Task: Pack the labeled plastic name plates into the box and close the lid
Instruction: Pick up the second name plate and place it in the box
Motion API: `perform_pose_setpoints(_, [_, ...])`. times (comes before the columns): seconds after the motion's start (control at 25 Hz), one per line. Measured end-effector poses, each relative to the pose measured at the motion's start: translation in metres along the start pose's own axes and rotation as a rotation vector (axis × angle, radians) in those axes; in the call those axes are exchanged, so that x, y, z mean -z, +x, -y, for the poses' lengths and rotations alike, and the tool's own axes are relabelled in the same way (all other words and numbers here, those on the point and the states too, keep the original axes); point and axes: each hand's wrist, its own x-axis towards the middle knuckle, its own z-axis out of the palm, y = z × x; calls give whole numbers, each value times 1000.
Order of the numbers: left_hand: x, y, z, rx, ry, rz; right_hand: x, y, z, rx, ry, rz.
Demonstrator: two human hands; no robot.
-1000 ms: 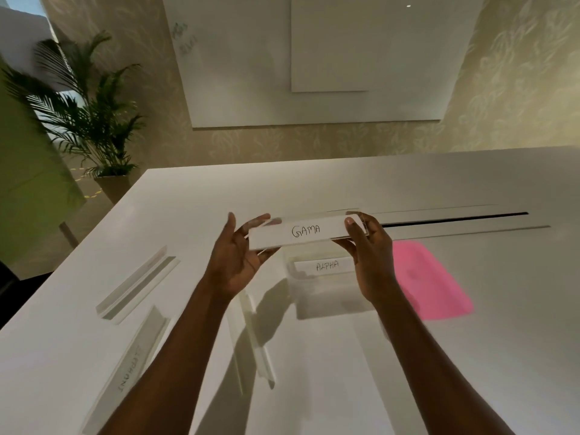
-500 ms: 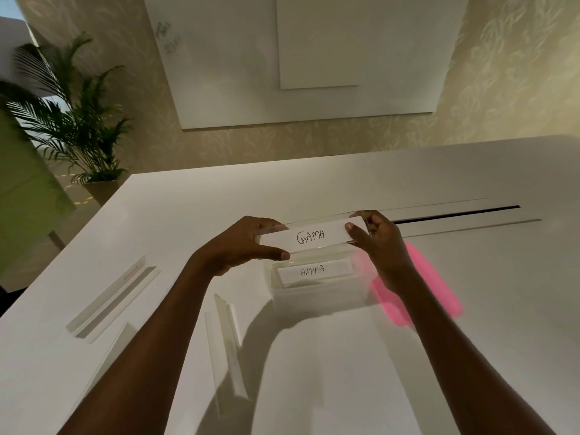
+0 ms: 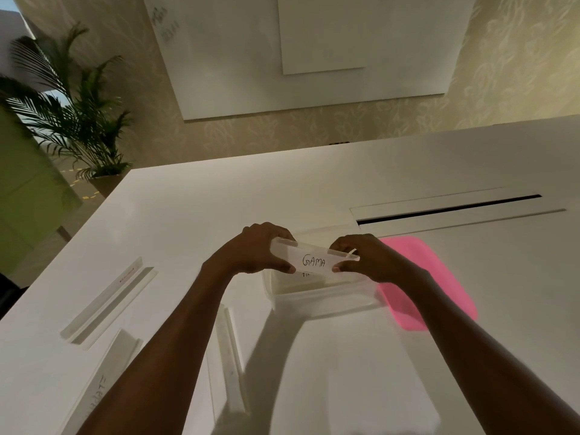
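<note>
A: Where is the plate marked GAMA (image 3: 314,262) at this moment?

B: It is just over the open mouth of the clear box (image 3: 326,304), along its length and a little tilted. The left hand (image 3: 251,252) pinches its left end and the right hand (image 3: 370,262) pinches its right end.

A: How do you put it in well?

B: I think it must go down level, both ends together, so that no end catches on the rim. Some writing shows under it inside the box, so it should lie flat on what is there. The fingers should let go only when it rests.

A: And after that?

B: On the table (image 3: 219,199) one plate (image 3: 227,356) lies near the box, toward the near edge. A second plate (image 3: 106,304) and a third plate (image 3: 103,381) lie toward the left edge. The pink lid (image 3: 439,284) waits just beside the box, on its right.
</note>
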Motion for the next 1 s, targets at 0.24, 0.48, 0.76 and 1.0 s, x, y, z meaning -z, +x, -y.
perform_pose_setpoints(0.24, [-32, 7, -3, 21, 65, 5, -4, 3, -8, -65, -253, 81])
perform_pose_setpoints(0.48, [-53, 15, -6, 16, 213, 70, -11, 12, -8, -149, -469, 146])
perform_pose_setpoints(0.76, [-66, 13, -2, 2, 456, 68, -16, 15, -9, -169, -584, 175])
perform_pose_setpoints(1.0, [-68, 13, -2, -20, 603, 97, -13, 13, -2, -151, -636, 187])
